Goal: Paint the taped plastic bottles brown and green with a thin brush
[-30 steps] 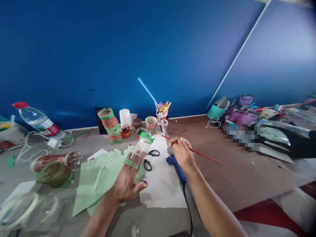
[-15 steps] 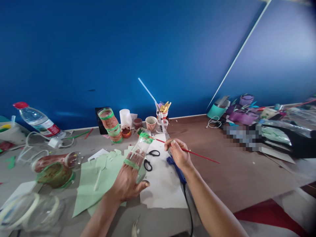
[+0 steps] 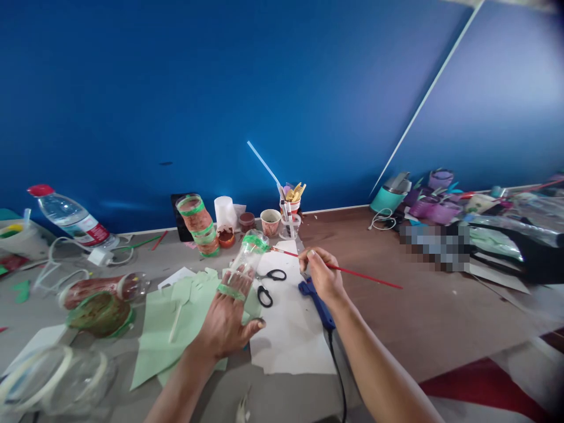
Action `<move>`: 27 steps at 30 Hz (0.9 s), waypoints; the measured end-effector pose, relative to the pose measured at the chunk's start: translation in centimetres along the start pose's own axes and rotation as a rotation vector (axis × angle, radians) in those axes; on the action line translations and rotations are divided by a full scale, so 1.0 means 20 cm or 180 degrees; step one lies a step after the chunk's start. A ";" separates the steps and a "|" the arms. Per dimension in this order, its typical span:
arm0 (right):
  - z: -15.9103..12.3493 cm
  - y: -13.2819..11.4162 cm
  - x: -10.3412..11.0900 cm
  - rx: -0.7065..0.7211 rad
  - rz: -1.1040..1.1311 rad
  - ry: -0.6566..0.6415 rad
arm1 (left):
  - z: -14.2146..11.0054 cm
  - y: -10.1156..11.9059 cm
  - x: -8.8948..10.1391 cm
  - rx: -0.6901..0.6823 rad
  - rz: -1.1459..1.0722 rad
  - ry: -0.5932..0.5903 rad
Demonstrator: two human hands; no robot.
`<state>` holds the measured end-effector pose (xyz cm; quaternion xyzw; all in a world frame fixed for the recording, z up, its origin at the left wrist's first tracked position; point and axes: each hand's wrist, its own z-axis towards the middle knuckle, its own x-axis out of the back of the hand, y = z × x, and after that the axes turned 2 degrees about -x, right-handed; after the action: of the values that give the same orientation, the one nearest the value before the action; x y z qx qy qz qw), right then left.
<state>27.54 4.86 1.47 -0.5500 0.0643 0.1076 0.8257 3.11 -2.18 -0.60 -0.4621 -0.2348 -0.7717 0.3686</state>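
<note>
Item: clear plastic cylinder with green bands [image 3: 245, 257]. Was sleeved over the fingers of the left hand [image 3: 224, 330], long axis slanting from the wrist side away and slightly rightward. Was placed forward of the left palm, left of and slightly beyond the right hand [image 3: 325, 277].

Item: slender red paintbrush [image 3: 368, 278]. Lay nearly crosswise in the right grip, bristles leftward at the cylinder's far green band, handle end rightward and slightly nearer the body. Crossed the line of the cylinder at a wide angle.

Hand states: left, fingers extended inside the cylinder, thumb spread well out; right, thumb and fingers pinched around the brush, held off the table.

Adjacent: black-handled scissors [image 3: 265, 306], between cylinder and blue glue gun [image 3: 321, 305]; white paper [image 3: 293, 349] beneath both; pale green paper [image 3: 156, 332] to the left.

Obscured: scissor blades, largely covered by cylinder and fingers; fingertips, blurred behind streaked plastic; contact between bristles and green band, impossible to confirm; paint load on bristles, too small to judge. Cut off: both forearms, at the lower edge.
</note>
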 end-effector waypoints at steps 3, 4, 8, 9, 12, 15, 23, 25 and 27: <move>0.00 0.00 -0.01 0.0068 0.0189 0.0022 | 0.00 0.01 -0.01 -0.0023 0.0074 -0.0080; -0.01 0.00 -0.02 0.0065 0.0197 -0.0027 | 0.00 0.01 -0.01 -0.0044 0.0108 -0.0112; -0.01 0.01 -0.04 0.0019 0.0065 -0.0174 | 0.00 0.03 -0.03 -0.0042 0.0200 -0.0194; -0.01 0.01 -0.04 0.0001 0.0030 -0.0160 | 0.00 0.03 -0.03 -0.0028 0.0205 -0.0196; 0.00 0.01 -0.02 -0.0073 -0.0056 -0.0043 | 0.00 0.02 -0.02 0.0000 0.0226 -0.0168; 0.00 0.00 -0.01 -0.0086 0.0050 0.0121 | 0.00 0.02 -0.02 0.0034 0.0236 -0.0207; -0.01 0.00 -0.02 -0.0097 0.0186 -0.0066 | 0.00 0.03 -0.02 0.0053 0.0242 -0.0306; 0.00 0.00 0.00 -0.0095 0.0247 0.0100 | 0.01 0.03 -0.02 0.0027 0.0236 -0.0274; 0.01 -0.01 0.00 -0.0046 0.0430 0.0262 | 0.01 0.03 -0.01 -0.0016 0.0244 -0.0236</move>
<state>27.67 4.89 1.67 -0.5542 0.1343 0.1408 0.8093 3.72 -2.33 -0.65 -0.5000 -0.2285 -0.7399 0.3877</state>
